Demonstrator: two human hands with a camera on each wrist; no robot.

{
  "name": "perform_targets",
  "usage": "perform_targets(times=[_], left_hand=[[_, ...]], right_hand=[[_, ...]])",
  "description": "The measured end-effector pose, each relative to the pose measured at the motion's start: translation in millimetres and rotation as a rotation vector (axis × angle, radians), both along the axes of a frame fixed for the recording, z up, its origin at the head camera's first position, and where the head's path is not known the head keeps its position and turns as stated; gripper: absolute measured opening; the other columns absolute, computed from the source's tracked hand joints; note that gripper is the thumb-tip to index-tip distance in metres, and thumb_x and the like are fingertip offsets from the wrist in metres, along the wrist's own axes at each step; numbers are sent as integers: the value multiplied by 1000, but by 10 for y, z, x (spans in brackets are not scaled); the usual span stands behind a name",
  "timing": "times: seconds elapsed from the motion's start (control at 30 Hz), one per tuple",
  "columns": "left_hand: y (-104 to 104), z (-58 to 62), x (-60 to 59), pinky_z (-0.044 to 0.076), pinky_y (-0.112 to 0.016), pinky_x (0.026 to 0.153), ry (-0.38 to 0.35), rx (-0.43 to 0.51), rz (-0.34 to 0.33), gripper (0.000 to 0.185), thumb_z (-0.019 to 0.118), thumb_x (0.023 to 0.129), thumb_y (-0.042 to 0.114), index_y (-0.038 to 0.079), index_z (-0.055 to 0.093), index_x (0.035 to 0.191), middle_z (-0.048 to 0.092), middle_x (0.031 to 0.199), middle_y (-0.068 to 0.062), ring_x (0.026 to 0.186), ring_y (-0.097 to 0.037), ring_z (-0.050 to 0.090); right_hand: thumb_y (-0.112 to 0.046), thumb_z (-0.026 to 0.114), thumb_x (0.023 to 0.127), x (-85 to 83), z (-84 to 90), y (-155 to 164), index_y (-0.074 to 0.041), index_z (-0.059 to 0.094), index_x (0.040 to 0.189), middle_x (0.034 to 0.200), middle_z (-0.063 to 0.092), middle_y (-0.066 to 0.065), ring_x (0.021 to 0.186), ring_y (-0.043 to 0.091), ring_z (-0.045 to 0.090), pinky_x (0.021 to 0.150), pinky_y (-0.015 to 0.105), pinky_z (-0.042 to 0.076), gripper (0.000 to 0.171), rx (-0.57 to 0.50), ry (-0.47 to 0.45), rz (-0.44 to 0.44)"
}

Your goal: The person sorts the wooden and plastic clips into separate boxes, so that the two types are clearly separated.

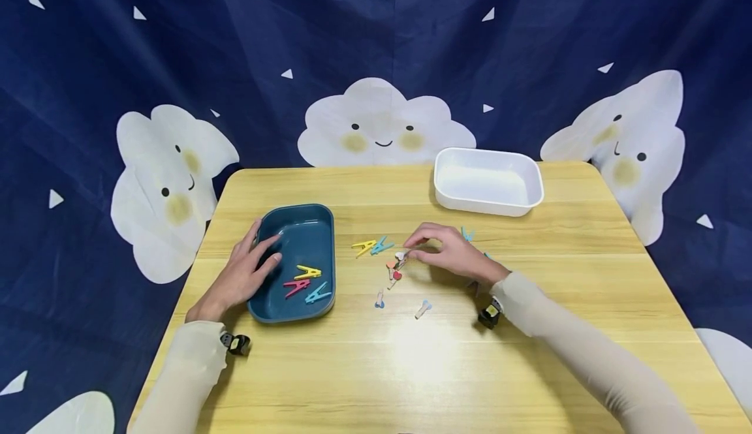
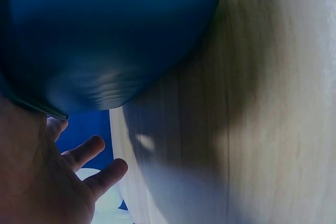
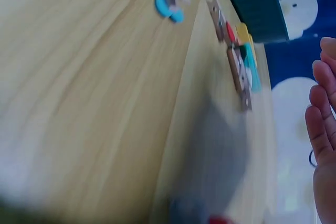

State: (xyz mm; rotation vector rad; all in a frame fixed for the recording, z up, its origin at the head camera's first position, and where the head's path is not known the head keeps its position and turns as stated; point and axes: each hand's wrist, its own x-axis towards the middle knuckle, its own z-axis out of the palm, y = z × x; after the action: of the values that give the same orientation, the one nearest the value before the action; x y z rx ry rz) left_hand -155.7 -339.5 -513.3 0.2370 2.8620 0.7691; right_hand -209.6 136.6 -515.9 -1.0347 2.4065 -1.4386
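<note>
My left hand (image 1: 266,250) lies on the left rim of a dark blue tray (image 1: 299,238), its straight fingers reaching inside. The tray holds a yellow clip (image 1: 308,272), a red clip (image 1: 296,286) and a blue clip (image 1: 318,294). My right hand (image 1: 414,248) hovers at mid-table with loosely curved fingers. Its tips are right beside a small white-headed wooden peg (image 1: 401,256). In the right wrist view the fingers (image 3: 321,124) stand apart from the pegs (image 3: 239,66). The left wrist view shows the tray's wall (image 2: 105,35) above my palm (image 2: 58,182).
A yellow clip (image 1: 364,247) and a blue clip (image 1: 382,245) lie between the tray and my right hand. Small pegs lie nearer me: a red-headed one (image 1: 396,277) and two blue-headed ones (image 1: 379,300) (image 1: 423,308). A white tray (image 1: 487,183) stands at the back right.
</note>
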Motion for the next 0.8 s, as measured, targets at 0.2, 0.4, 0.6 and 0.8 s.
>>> perform_targets(times=[0.2,0.4,0.6,0.8], left_hand=[[-4,-4,-6,20,-83,124,1,-1,3,66,45,116,53,14,42,169,-11,185,-6,165,-54,10],[2,-4,-8,20,-83,124,0,-3,2,67,45,116,54,13,42,169,-8,185,-10,165,-54,10],[4,-2,-5,20,-82,124,-7,2,3,67,44,116,54,14,41,169,-12,185,-4,165,-54,10],[0,-9,-5,19,-82,125,-5,9,6,66,44,116,54,15,41,170,-13,185,-2,165,-53,9]], right_hand=[[-4,79,99,73,-36,277,-5,80,118,116,79,13,108,15,71,96,41,59,19,-7,-4,-74],[-6,79,100,153,-76,567,-5,80,118,114,78,15,98,8,68,82,37,57,18,-1,-10,-135],[-7,78,101,238,-126,890,-6,80,119,114,77,12,103,8,68,103,29,53,18,4,-25,-201],[-8,78,101,333,-189,1144,-9,80,120,115,77,7,105,5,70,103,21,53,19,30,-35,-281]])
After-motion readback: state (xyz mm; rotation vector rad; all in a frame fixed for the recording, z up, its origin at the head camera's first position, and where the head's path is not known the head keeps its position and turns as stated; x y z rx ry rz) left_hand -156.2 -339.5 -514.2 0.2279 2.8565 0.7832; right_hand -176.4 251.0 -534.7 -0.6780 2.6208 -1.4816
